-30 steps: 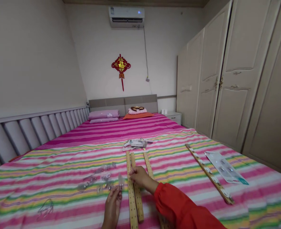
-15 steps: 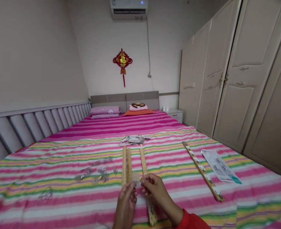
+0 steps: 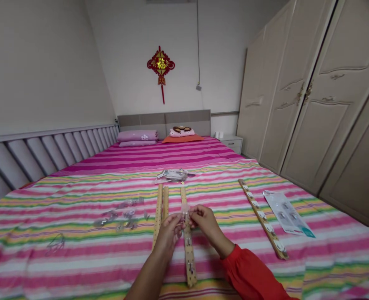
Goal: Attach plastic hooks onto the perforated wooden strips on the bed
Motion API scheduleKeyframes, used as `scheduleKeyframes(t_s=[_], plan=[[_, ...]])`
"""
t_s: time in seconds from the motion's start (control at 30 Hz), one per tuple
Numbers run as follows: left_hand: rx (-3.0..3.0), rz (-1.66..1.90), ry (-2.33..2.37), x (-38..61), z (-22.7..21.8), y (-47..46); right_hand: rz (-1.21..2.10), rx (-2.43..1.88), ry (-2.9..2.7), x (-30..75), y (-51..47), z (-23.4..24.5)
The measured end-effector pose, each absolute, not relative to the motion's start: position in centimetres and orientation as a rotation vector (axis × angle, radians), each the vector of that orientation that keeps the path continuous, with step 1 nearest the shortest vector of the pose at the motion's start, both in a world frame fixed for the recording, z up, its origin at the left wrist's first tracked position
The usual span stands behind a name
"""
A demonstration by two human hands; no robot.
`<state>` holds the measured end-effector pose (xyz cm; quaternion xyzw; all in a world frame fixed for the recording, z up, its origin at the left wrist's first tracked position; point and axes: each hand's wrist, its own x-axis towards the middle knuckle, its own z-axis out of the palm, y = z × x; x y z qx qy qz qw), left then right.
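Note:
My left hand [image 3: 171, 234] and my right hand [image 3: 205, 221] are both closed, fingertips pinching a small clear plastic bag [image 3: 185, 208] between them. The bag is above the far half of a light wooden strip with rows of holes [image 3: 189, 256]. Small metal pieces sit on the strip's near half; their exact kind is too small to tell. To the left of that strip, a pair of similar wooden strips [image 3: 158, 214] lie side by side, partly covered by my left hand.
Small clear packets [image 3: 129, 214] are scattered on the striped bedsheet [image 3: 87, 266] at left. Further off lies a larger plastic package [image 3: 171, 176]. On the right are a wooden strip with white round pieces [image 3: 262, 214] and a blister card [image 3: 286, 212].
Both hands have moved forward with the small bag, now over the middle strip. More of that strip's near end shows. The camera view has tilted down.

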<state>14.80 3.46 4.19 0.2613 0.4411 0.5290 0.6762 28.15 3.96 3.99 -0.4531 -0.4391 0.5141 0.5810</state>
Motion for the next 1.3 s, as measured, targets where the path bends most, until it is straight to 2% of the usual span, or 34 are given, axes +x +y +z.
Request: scheduleKeyframes(t_s=[0.63,1.3], plan=[[1.290,0.919,1.384,14.8,-0.4,8.8,1.286,-1.228,-0.935,29.0,7.7,-2.9],[1.513,0.795,1.558,14.8,-2.6,9.9,1.211,-1.239,-0.969,28.6,8.8,-5.9]])
